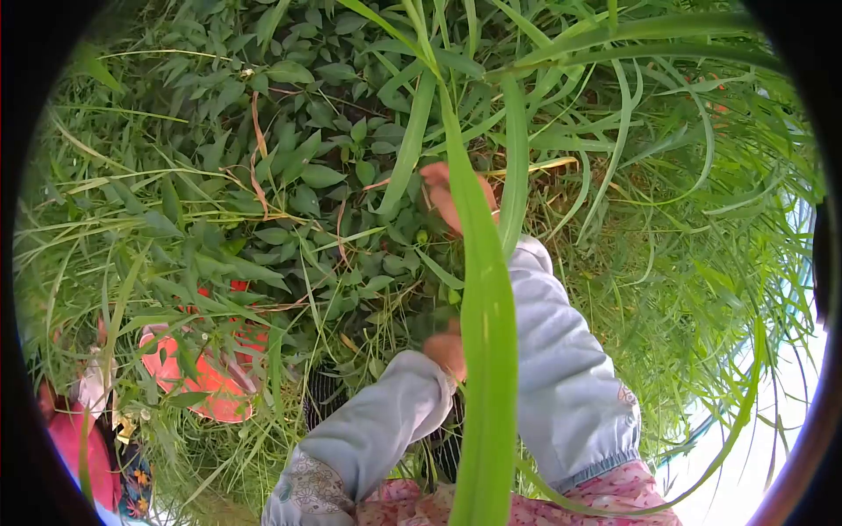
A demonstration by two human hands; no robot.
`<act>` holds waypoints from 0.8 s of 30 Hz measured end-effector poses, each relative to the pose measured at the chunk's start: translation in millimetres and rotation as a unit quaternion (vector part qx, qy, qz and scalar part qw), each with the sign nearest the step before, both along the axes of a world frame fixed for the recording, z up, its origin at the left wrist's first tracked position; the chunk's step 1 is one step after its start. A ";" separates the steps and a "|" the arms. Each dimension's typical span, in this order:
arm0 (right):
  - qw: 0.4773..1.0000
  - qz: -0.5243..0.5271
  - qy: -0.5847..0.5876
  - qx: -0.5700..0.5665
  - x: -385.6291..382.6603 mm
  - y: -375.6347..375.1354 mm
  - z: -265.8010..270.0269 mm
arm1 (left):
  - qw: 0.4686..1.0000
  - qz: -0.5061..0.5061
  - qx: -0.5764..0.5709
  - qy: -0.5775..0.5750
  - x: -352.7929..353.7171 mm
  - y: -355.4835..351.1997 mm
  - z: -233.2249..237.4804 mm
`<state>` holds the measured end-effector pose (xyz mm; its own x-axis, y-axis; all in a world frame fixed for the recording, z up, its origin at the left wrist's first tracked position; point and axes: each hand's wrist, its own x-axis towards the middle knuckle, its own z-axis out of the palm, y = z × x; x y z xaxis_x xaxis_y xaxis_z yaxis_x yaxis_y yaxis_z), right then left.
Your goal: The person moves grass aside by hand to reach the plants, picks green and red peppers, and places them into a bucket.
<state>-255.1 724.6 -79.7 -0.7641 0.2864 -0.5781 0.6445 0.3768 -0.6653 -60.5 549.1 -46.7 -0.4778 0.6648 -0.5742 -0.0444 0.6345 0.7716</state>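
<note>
My right hand (458,197) reaches into the low leafy plants, partly covered by a long green blade (487,351) that crosses close to the camera. What its fingers touch is hidden. Nearer my body, my left hand (447,351) is low among the stems, blurred, with its fingers out of sight behind leaves and the blade. Light blue sleeves cover both forearms. Dark green leafy plants (320,175) grow in front of and left of my hands.
A red-orange container (197,377) lies in the grass at lower left. Beside it, at the left edge, is another person in pink clothing (83,456). Tall grass (631,263) stands on the right, with long blades arching overhead.
</note>
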 end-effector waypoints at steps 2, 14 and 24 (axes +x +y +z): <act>0.953 0.195 0.172 0.156 -19.1 -20.4 14.2 | 0.999 -0.025 -0.020 -0.030 -9.2 0.9 -0.2; 0.924 -0.364 0.083 0.086 1.7 158.6 38.2 | 0.990 0.003 0.000 0.144 -191.8 24.4 66.9; 0.894 -0.429 -0.051 0.120 167.2 173.0 1.2 | 0.882 -0.288 -0.372 0.045 -288.3 -52.7 -13.1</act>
<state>-87.9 897.6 -78.4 -0.1517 0.8667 -0.4752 0.8173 -0.1604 -0.5535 -348.8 496.4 -59.8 -0.2504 0.2684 -0.9302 0.4900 0.8638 0.1173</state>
